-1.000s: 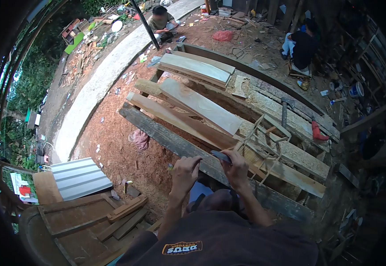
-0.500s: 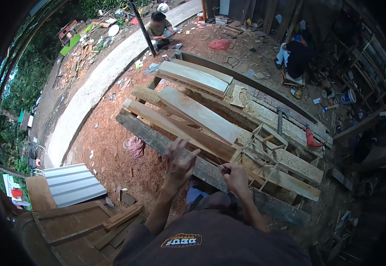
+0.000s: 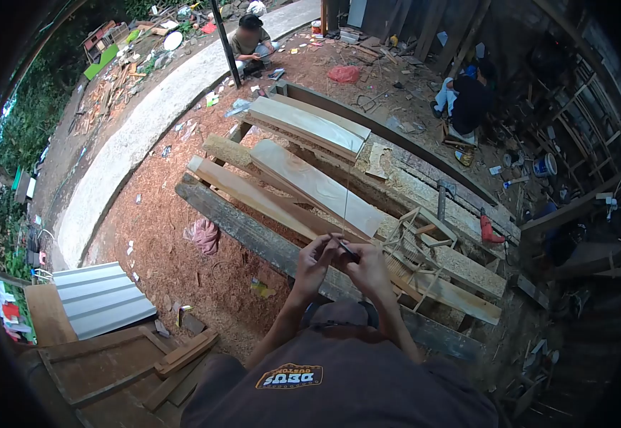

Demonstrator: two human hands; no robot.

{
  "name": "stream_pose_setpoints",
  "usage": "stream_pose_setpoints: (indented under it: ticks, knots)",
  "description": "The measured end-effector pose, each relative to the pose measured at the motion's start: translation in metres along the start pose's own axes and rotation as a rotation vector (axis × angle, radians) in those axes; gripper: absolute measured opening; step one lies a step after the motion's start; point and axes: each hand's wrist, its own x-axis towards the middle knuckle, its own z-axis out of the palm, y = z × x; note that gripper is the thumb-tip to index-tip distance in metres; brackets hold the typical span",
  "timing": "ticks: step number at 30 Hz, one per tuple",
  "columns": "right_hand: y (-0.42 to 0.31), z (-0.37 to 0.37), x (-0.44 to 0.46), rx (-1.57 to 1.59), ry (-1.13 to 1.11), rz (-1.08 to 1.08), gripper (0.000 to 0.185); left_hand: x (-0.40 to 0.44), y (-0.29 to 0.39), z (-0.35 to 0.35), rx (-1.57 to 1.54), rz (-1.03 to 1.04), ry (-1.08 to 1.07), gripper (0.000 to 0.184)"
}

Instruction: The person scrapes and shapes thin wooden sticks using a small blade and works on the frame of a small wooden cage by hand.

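My left hand (image 3: 312, 265) and my right hand (image 3: 369, 272) meet above the near beams, in front of my chest. The right hand grips a slim dark tool (image 3: 348, 250) that points toward the left fingers; its kind is not clear. My left thumb and fingers are pinched at its tip, where a thin strand (image 3: 346, 203) rises from between the hands. Just right of the right hand, a small wooden frame with woven strands (image 3: 414, 246), like a little chair, lies tilted on the planks. Part of its weave is behind my fingers.
Pale planks (image 3: 310, 178) lie across the timber bench. A hammer (image 3: 441, 200) and a red power drill (image 3: 491, 230) rest on its right part. One person (image 3: 248, 44) crouches at the back, another person (image 3: 467, 100) sits at the right. Corrugated sheet (image 3: 103, 299) stands left.
My left hand, raised with fingers spread before, has moved right and closed in at the right hand. The right hand has shifted slightly up and left. The strand now rises upward.
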Motion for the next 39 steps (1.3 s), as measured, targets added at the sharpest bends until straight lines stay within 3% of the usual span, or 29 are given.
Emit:
stream_pose_setpoints:
  ticks: [8, 11, 14, 17, 20, 23, 36, 39]
  knots:
    - [0.014, -0.001, 0.005, 0.051, -0.072, 0.044, 0.015, 0.011, -0.013, -0.006, -0.045, -0.057, -0.088, 0.023]
    - [0.016, -0.007, 0.003, 0.125, -0.007, -0.061, 0.027, 0.013, -0.014, 0.000, -0.097, -0.024, 0.028, 0.020]
    - [0.008, -0.017, -0.001, 0.142, 0.041, -0.005, 0.033, 0.012, -0.022, 0.012, -0.043, 0.018, 0.159, 0.018]
    - [0.038, -0.005, 0.000, 0.198, 0.058, -0.138, 0.040, 0.001, -0.021, 0.019, -0.123, -0.051, 0.053, 0.017]
    - [0.039, -0.015, -0.008, 0.048, 0.149, -0.251, 0.038, -0.010, -0.011, 0.041, -0.036, -0.019, 0.039, 0.019]
    - [0.053, -0.029, -0.014, 0.141, 0.156, -0.293, 0.037, -0.019, -0.014, 0.052, 0.015, 0.017, 0.009, 0.024]
    - [0.103, -0.064, -0.042, 0.086, 0.301, -0.387, 0.040, -0.039, -0.035, 0.089, 0.030, -0.088, -0.085, 0.030]
    - [0.115, -0.072, -0.050, 0.113, 0.264, -0.307, 0.040, -0.042, -0.040, 0.094, 0.031, -0.128, -0.093, 0.029]
